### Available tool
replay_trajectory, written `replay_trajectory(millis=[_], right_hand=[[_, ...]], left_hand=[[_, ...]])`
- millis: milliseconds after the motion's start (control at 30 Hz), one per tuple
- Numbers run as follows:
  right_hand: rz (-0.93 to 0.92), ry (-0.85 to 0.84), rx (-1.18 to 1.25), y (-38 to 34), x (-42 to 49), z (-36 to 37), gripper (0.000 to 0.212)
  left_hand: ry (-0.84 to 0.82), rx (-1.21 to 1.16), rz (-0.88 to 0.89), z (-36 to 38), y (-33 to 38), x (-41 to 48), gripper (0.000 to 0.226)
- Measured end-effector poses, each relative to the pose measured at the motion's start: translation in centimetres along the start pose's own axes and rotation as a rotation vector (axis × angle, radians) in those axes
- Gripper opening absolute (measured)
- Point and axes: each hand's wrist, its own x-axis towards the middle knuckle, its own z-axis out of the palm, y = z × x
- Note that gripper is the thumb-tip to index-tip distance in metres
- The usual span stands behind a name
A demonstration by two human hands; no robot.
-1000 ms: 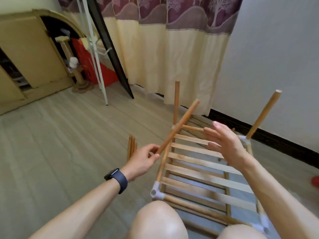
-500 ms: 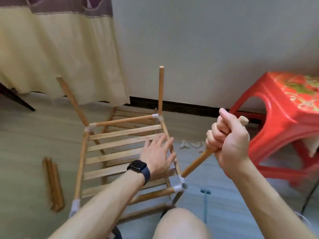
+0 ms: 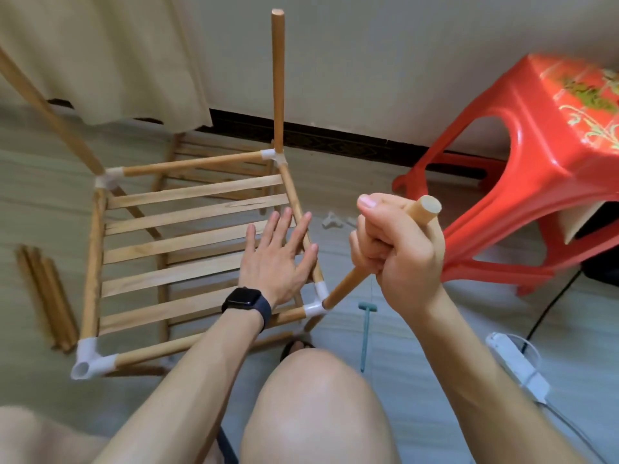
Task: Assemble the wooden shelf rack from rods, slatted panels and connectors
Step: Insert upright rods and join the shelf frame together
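Bracing the half-built wooden rack [image 3: 191,165] matters most, being the biggest thing that can shift: its round rods and pale slatted panel [image 3: 187,242] spread up and left from the white plastic corner connector [image 3: 315,308] at its near right corner. Lift your bracing palm and, I judge, the frame will skid or twist under your push. The glossy red plastic stool [image 3: 522,162] stands well to the right of that connector; a rod end swung wide could knock it. The long leaning wooden rod [image 3: 50,112], far up-left of the connector, tilts outward, so racking the frame could work it loose. The light round wooden rod [image 3: 345,286] you are fitting meets the connector's socket at a slant, running up and right from it; how deep it sits I cannot tell. Driven at that angle it may jam, crack the socket or pop the connector off its neighbours. Your right hand [image 3: 398,249], up-right of the connector, is fisted tight round that rod. Your left hand [image 3: 278,259] rests flat on the slats just up-left of the connector, fingers straight and spread. Smallest, the thin teal T-shaped tool [image 3: 366,326] lies just right of the connector, easy to kneel on.
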Motion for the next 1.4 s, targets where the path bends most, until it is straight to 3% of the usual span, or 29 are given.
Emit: replay_trajectory(millis=[200,533,733,833,933,1067,1167,1400], right_hand=[[-0.026,-0.176,-0.07,1.1,-2.3,0.4,0.037],[0.027,-0.255,-0.143,1.9,-2.3,0.1,0.032],[0.13,-0.255,-0.047,2.4,-0.7,0.9,0.033],[0.091,-0.158,-0.116,2.4,-1.7,1.3,0.036],[-0.042,0.06,-0.2,1.5,-2.8,2.2,0.035],[-0.164,0.245,-0.133,-0.5,-4.0,3.5,0.026],[-0.177,0.247,-0.135,-0.8,-3.6,4.0,0.032],[-0.13,0.056,-0.144,-0.4,-3.2,2.7,0.036]], left_hand=[[-0.026,0.027,0.026,-0.2,0.1,-0.4,0.065],[0.02,-0.031,0.036,0.3,-0.1,-0.1,0.064],[-0.016,-0.03,0.015,0.9,-1.1,-0.2,0.063],[-0.038,-0.005,0.029,0.7,-0.5,-0.5,0.067],[-0.012,-0.024,0.019,0.4,0.0,-0.4,0.062],[0.016,-0.022,0.024,0.2,-0.1,0.0,0.06],[0.025,-0.025,0.035,0.5,-0.3,-0.1,0.06],[0.019,-0.018,0.079,0.5,-1.0,-0.1,0.064]])
